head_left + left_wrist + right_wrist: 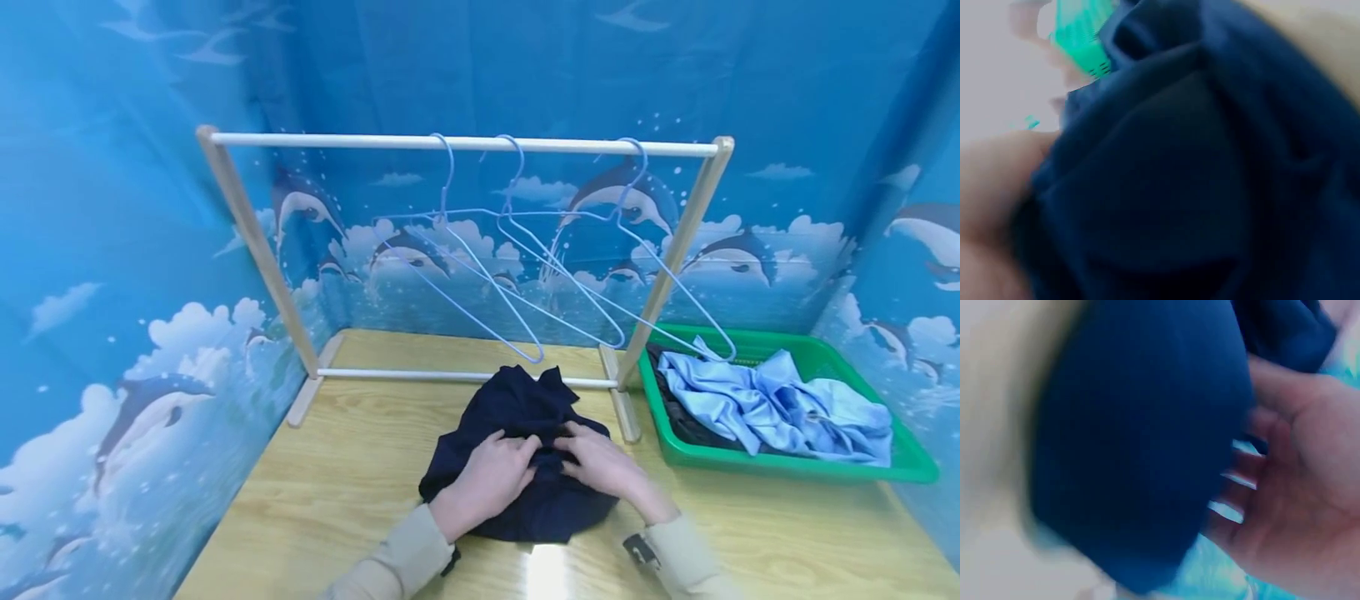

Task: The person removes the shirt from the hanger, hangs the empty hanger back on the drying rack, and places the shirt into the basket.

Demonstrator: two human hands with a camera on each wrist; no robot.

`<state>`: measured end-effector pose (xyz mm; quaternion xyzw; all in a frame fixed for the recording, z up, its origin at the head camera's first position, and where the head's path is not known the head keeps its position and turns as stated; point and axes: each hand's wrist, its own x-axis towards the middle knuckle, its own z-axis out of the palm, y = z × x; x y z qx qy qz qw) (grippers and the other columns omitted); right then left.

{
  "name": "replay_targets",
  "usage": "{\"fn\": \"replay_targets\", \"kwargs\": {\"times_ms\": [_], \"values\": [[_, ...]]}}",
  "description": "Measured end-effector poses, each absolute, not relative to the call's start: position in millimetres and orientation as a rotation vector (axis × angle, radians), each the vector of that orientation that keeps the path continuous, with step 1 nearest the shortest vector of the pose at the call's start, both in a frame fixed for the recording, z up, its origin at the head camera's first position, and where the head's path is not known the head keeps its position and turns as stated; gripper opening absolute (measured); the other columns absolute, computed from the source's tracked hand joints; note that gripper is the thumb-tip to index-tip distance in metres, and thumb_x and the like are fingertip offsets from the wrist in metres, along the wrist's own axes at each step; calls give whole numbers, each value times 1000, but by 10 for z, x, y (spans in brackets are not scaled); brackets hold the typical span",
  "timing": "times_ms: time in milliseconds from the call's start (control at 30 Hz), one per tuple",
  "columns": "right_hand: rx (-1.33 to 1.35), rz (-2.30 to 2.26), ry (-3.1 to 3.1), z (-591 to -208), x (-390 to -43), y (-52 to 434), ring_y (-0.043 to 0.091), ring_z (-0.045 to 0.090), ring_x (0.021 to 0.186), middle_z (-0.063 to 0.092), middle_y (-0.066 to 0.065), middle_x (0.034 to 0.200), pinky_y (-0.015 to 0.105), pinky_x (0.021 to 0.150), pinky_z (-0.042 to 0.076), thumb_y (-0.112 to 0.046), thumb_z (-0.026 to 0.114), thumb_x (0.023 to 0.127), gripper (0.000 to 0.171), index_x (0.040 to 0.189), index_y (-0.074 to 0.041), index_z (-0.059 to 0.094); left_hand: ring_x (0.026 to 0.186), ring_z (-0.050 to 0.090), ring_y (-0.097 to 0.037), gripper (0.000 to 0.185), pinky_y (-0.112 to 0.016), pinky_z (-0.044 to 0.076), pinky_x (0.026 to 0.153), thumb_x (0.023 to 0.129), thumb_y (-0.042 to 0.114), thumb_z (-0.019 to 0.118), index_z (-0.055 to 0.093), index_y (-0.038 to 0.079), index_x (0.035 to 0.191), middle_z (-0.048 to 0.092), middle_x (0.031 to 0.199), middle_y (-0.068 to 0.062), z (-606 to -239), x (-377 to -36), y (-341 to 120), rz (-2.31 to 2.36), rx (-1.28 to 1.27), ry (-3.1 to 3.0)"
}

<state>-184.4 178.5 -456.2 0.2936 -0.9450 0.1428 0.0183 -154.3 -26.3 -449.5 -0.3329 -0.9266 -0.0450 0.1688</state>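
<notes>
lying under both hands (547, 471) — navy garment (525, 408) — on the table (352, 467).

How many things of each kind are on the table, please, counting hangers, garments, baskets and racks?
Hangers: 3, on the rack.
Garments: 2 plain to see, a navy one under both hands and a light blue one in the basket; something dark lies beneath it, unclear.
Basket: 1, green.
Rack: 1, wooden.
Total: 7.

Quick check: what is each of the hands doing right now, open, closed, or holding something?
Left hand: fingers curled into the dark navy garment, gripping it.
Right hand: also gripping the dark navy garment.
</notes>
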Motion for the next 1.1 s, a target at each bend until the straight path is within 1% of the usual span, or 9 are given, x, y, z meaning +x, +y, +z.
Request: {"fn": "replay_targets", "kwargs": {"times_ms": [67, 167, 300, 400, 533, 700, 867, 1000, 1100], "values": [[831, 456, -2829, -4492, -1906, 1865, 29, 68, 90, 69, 11, 104, 44, 74, 55, -7, 74, 91, 10, 101, -6, 74, 110, 69, -13, 24, -40, 50, 103, 98, 32, 68, 65, 14, 114, 74, 116, 0, -4568, -1506, -255, -81, -995, -2666], [729, 517, -2705, -4375, -1984, 1880, 25, 67, 82, 69, 6, 99, 42, 68, 53, -9, 71, 94, 12, 106, -9, 74, 122, 63, -16, 27, -42, 45, 108, 101, 35, 61, 67, 16, 120, 68, 130, -1, -4613, -1460, -246, -50, -1031, -2699], [832, 560, -2658, -4241, -2079, 1773, 31, 65, 108, 65, 11, 123, 49, 87, 53, -29, 70, 98, 37, 132, -14, 66, 131, 57, -19, 41, -46, 41, 112, 106, 43, 48, 66, 14, 130, 63, 138, -2, -4603, -1426, -214, -29, -1062, -2775], [988, 582, -2681, -4204, -2187, 1673, 36, 53, 130, 56, 14, 141, 58, 104, 44, -40, 67, 98, 55, 147, -19, 54, 138, 49, -21, 63, -49, 36, 115, 105, 59, 39, 60, 12, 141, 57, 146, -3, -4588, -1398, -189, -15, -1110, -2853], [1059, 639, -2768, -4250, -2408, 1583, 42, 40, 141, 42, 17, 155, 66, 110, 33, -45, 64, 99, 67, 157, -22, 40, 145, 41, -21, 83, -48, 33, 117, 93, 74, 49, 51, 13, 149, 48, 155, -3, -4591, -1362, -171, 158, -1153, -2871], [965, 734, -3000, -4373, -2685, 1536, 46, 40, 141, 40, 23, 156, 67, 111, 30, -50, 57, 101, 74, 161, -16, 29, 147, 37, -19, 89, -46, 32, 118, 86, 72, 63, 46, 16, 153, 41, 159, -1, -4619, -1343, -153, 319, -1143, -2859], [1010, 770, -3115, -4414, -2736, 1584, 46, 50, 133, 50, 26, 148, 61, 113, 33, -49, 63, 99, 77, 154, -2, 39, 146, 38, -17, 85, -43, 33, 117, 86, 68, 67, 47, 18, 152, 43, 158, 1, -4626, -1342, -135, 350, -1108, -2867], [1141, 755, -2954, -4399, -2604, 1699, 42, 56, 127, 58, 21, 141, 57, 107, 42, -34, 71, 96, 64, 146, 0, 50, 144, 40, -16, 81, -41, 34, 117, 87, 63, 70, 47, 19, 151, 45, 156, 2, -4621, -1347, -128, 342, -1082, -2896], [1195, 753, -2854, -4410, -2456, 1804, 38, 57, 125, 60, 17, 139, 55, 103, 46, -31, 71, 97, 56, 142, -2, 56, 142, 42, -15, 78, -38, 36, 115, 89, 60, 70, 47, 19, 151, 47, 154, 4, -4618, -1353, -139, 335, -1069, -2911]]}}
